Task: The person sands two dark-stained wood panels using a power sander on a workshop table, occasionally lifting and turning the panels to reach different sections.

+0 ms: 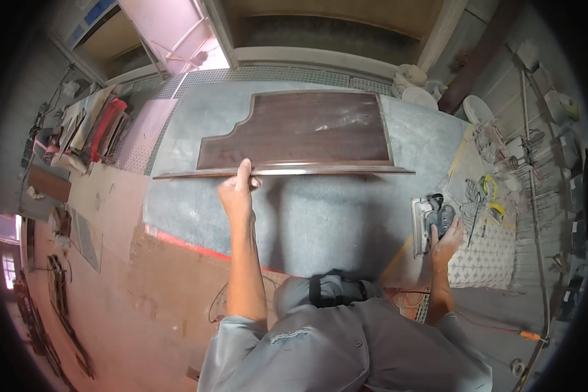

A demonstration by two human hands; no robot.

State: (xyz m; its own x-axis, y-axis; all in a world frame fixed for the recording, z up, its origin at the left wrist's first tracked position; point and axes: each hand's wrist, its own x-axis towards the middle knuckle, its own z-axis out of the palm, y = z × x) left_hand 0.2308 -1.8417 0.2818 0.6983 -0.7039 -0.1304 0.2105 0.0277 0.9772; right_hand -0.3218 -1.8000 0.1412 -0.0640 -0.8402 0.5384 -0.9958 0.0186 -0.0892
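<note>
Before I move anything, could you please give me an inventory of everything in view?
Wooden panel: one, dark brown, over the table's centre
Moulding strip: one, brown, along the panel's near edge
Power tool: one, black and grey, table's right side
Table: one, grey, centre
Patterned sheet: one, whitish, right of the table
Yellow-green pieces: two, right of the power tool
Red strip: one, red, upper left
Orange fitting: one, orange, lower right
Wall clutter: uncountable, mixed colours, both sides
Shirt: one, grey, bottom centre
Left hand: one, bare, gripping the moulding strip
Right hand: one, bare, holding the power tool
</note>
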